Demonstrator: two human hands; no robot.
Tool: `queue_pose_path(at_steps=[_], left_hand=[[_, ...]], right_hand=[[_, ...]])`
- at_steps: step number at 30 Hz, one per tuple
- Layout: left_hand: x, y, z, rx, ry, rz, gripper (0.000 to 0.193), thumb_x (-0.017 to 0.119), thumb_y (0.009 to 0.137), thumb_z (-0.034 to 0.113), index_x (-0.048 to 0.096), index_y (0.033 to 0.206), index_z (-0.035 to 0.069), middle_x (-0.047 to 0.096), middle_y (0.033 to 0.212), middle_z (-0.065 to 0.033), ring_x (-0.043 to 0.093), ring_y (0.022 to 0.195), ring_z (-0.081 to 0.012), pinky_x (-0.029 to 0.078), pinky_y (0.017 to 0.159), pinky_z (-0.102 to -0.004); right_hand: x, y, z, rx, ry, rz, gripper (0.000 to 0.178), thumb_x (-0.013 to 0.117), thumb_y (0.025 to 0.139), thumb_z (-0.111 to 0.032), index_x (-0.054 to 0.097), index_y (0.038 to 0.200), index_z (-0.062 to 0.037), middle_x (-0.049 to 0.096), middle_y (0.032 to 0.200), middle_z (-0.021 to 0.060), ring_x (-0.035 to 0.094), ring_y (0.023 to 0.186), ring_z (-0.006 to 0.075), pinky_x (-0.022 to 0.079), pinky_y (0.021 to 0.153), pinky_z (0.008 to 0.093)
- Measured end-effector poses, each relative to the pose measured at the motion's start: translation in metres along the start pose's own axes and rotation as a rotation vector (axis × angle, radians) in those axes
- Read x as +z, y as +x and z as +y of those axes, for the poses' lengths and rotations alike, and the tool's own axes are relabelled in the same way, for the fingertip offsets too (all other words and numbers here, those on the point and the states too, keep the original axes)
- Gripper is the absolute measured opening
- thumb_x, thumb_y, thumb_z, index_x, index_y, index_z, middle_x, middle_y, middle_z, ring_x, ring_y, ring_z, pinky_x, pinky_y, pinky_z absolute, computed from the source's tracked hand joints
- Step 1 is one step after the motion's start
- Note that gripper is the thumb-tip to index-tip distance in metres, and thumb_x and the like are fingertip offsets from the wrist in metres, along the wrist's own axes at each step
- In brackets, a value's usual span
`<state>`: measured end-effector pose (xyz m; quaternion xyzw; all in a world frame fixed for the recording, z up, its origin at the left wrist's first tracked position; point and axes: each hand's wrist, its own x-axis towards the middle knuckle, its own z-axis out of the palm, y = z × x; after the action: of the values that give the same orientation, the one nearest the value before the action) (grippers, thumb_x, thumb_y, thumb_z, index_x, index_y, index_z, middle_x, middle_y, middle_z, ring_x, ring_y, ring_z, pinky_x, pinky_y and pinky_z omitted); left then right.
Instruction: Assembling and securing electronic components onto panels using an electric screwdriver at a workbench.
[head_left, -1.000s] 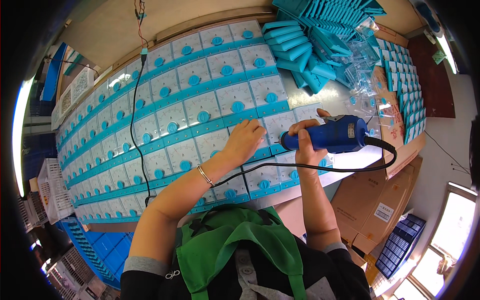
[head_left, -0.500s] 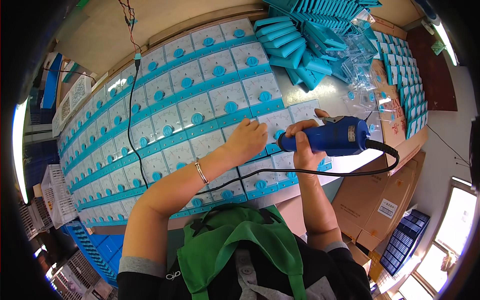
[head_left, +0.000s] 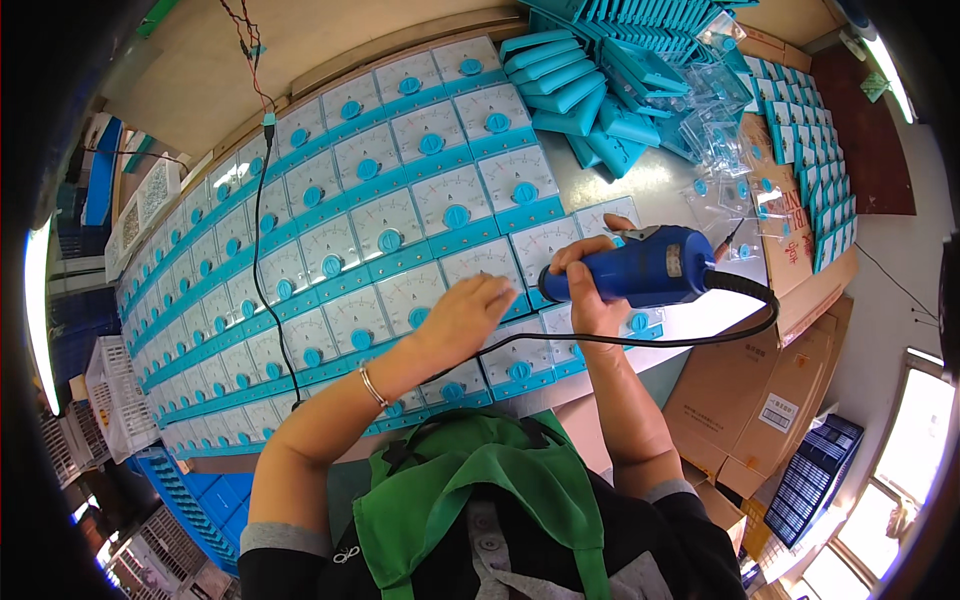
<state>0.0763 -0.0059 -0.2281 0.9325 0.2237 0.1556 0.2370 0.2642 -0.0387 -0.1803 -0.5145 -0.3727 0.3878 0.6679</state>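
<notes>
My right hand (head_left: pixel 592 285) grips a blue electric screwdriver (head_left: pixel 640 270) from below, fingers wrapped round its body near the nose. The tool lies nearly level, nose pointing left over the teal base strips of the panel meters. My left hand (head_left: pixel 465 315) hovers over the meters left of that nose, fingers drawn together; anything small between them is hidden. Close to the fingertips is a panel meter (head_left: pixel 478 262) with a clear cover and white dial face. Another meter (head_left: pixel 545 242) sits just beyond the screwdriver's nose.
Rows of similar meters (head_left: pixel 355 235) cover the table. Teal housings (head_left: pixel 570 95) are heaped at the back, beside loose clear covers (head_left: pixel 715 145). More meters (head_left: pixel 825 190) stand stacked at right. Black cords (head_left: pixel 262 235) cross the rows. A cardboard box (head_left: pixel 740 400) stands at right.
My left hand has drawn back toward me and slightly left, away from the base strip. The screwdriver in my right hand has shifted a little left.
</notes>
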Motion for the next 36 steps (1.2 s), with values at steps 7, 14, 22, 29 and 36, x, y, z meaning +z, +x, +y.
queue_pose_path(at_steps=[7, 14, 22, 29, 36], left_hand=[[0.016, -0.012, 0.015, -0.068, 0.069, 0.046, 0.043, 0.056, 0.077, 0.006, 0.054, 0.119, -0.006, 0.052, 0.126, -0.0128, 0.051, 0.113, -0.027, 0.045, 0.092, -0.0367], [0.018, -0.014, 0.013, -0.067, 0.078, 0.082, 0.043, 0.056, 0.079, 0.007, 0.054, 0.12, -0.005, 0.053, 0.124, -0.012, 0.052, 0.112, -0.026, 0.045, 0.092, -0.0356], [0.019, -0.015, 0.012, -0.073, 0.056, 0.072, 0.044, 0.056, 0.079, 0.007, 0.054, 0.121, -0.005, 0.052, 0.127, -0.0116, 0.052, 0.112, -0.0252, 0.044, 0.093, -0.0357], [0.018, -0.014, 0.013, -0.081, 0.034, 0.075, 0.042, 0.056, 0.08, 0.007, 0.054, 0.121, -0.004, 0.053, 0.126, -0.0109, 0.053, 0.112, -0.0248, 0.044, 0.093, -0.0356], [0.018, -0.016, 0.012, -0.092, 0.028, 0.108, 0.04, 0.056, 0.082, 0.007, 0.055, 0.12, -0.004, 0.054, 0.125, -0.0104, 0.053, 0.11, -0.0238, 0.045, 0.092, -0.0354]], right_hand=[[0.017, 0.005, 0.015, 0.03, -0.016, -0.009, 0.017, 0.067, 0.074, -0.002, 0.059, 0.089, -0.0037, 0.057, 0.104, 0.0079, 0.062, 0.072, 0.0149, 0.05, 0.075, 0.0319], [0.012, 0.007, 0.026, -0.031, -0.119, -0.058, 0.023, 0.066, 0.074, 0.0, 0.057, 0.095, -0.0021, 0.056, 0.104, 0.0079, 0.063, 0.072, 0.0139, 0.051, 0.073, 0.029], [0.016, 0.008, 0.021, 0.032, -0.123, -0.064, 0.03, 0.063, 0.076, -0.001, 0.052, 0.103, -0.0013, 0.058, 0.098, 0.0052, 0.061, 0.073, 0.0127, 0.051, 0.075, 0.031], [0.008, 0.01, 0.03, -0.106, -0.234, -0.128, 0.009, 0.064, 0.076, -0.004, 0.058, 0.083, -0.0036, 0.06, 0.086, 0.0049, 0.061, 0.073, 0.0139, 0.049, 0.081, 0.0322], [0.018, 0.009, 0.021, -0.031, -0.211, -0.093, 0.011, 0.063, 0.078, -0.007, 0.057, 0.087, -0.005, 0.06, 0.076, 0.0034, 0.061, 0.076, 0.0133, 0.045, 0.088, 0.0339]])
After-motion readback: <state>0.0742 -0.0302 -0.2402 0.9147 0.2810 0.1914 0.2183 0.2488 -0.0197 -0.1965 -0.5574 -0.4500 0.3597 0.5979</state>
